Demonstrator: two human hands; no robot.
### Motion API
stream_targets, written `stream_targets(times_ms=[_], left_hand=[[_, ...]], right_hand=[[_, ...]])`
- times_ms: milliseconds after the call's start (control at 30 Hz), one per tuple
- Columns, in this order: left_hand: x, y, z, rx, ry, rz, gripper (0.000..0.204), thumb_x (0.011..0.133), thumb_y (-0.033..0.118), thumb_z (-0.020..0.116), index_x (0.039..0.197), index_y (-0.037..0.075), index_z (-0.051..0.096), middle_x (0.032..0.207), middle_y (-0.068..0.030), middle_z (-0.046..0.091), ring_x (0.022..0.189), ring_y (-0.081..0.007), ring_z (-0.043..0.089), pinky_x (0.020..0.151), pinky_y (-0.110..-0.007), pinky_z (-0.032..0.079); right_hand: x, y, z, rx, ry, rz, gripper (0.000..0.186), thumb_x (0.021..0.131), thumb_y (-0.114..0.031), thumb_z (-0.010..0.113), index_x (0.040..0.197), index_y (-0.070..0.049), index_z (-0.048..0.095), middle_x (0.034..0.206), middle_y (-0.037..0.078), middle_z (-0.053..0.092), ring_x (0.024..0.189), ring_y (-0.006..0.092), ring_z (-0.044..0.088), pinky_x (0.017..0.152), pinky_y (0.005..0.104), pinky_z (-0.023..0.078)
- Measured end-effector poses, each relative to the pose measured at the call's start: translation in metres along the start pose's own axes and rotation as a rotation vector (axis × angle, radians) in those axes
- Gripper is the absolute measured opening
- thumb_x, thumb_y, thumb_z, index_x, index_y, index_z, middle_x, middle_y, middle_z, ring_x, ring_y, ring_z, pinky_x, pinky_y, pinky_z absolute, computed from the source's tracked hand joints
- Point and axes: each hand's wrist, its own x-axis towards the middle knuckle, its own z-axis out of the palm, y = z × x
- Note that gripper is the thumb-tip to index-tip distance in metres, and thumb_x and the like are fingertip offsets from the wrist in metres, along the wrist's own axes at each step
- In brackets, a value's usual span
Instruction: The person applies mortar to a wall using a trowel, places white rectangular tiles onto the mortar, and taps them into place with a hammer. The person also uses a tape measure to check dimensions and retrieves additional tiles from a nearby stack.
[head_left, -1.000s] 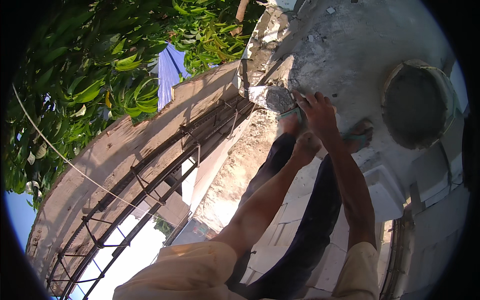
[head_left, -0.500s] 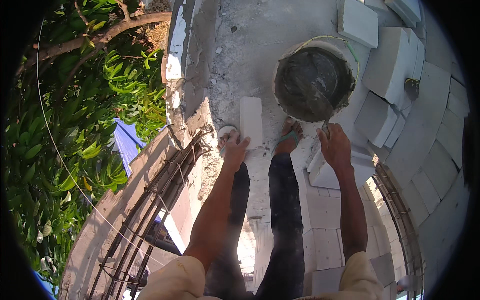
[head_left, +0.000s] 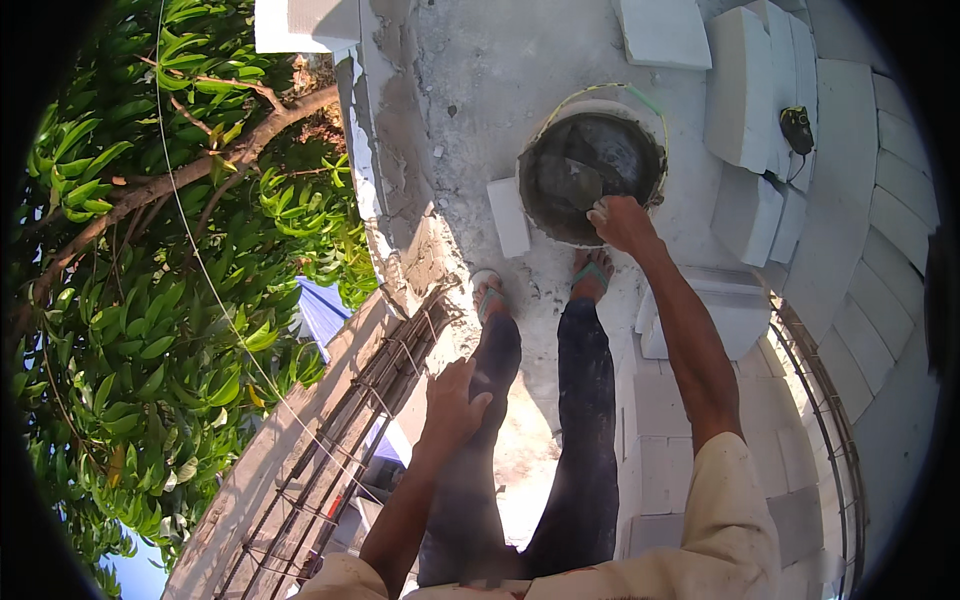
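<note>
My right hand (head_left: 622, 222) is closed at the near rim of a bucket (head_left: 529, 222) filled with wet grey mortar (head_left: 600, 150). It grips the handle of a trowel, whose mortar-coated blade (head_left: 580, 186) lies in the mix and is hard to make out. My left hand (head_left: 455, 402) hangs beside my left knee, fingers stretched and holding nothing. A small white block (head_left: 509, 217) lies flat on the ledge, just left of the bucket and ahead of my sandalled feet.
Stacked white blocks (head_left: 745, 90) stand right of the bucket, with a small black-and-yellow tool (head_left: 796, 130) on them. Tied steel rebar (head_left: 340, 430) runs along the left edge, beside a drop toward leafy branches (head_left: 240, 150). A thin line (head_left: 190, 235) crosses the left side.
My left hand has drawn back from the small block to beside my knee. The right hand has moved over the bucket rim, taking the trowel deeper into the mortar. The view has shifted.
</note>
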Motion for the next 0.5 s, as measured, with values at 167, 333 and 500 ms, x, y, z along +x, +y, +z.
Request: stream_targets(times_ms=[167,333,500], left_hand=[[-0.095,0.049,-0.052,-0.119,0.142,-0.143,0.104,0.085,0.032,0.084,0.165,0.003,0.025,0.161,-0.0308,0.036,0.150,-0.0472,0.036,0.123,-0.059,0.030],[-0.059,0.051,-0.035,-0.064,0.208,-0.283,0.094,0.083,0.034,0.085,0.158,0.003,0.037,0.154,-0.0229,0.046,0.141,-0.0422,0.047,0.115,-0.056,0.039],[-0.016,0.026,-0.051,-0.022,0.276,-0.252,0.078,0.083,0.038,0.084,0.145,0.003,0.054,0.147,-0.0163,0.054,0.134,-0.0361,0.053,0.111,-0.051,0.043]], right_hand=[[-0.047,0.029,0.001,0.050,0.087,-0.027,0.046,0.093,-0.043,0.075,0.105,0.001,0.069,0.090,0.027,0.073,0.090,0.0483,0.071,0.077,0.0550,0.054],[-0.050,-0.041,-0.033,0.074,0.077,-0.073,0.040,0.094,-0.039,0.075,0.099,0.000,0.067,0.090,0.026,0.071,0.090,0.0477,0.069,0.079,0.0544,0.054],[0.008,-0.150,-0.069,0.025,0.215,-0.329,0.038,0.092,-0.029,0.075,0.110,-0.002,0.058,0.100,0.024,0.069,0.095,0.0466,0.069,0.079,0.0550,0.055]])
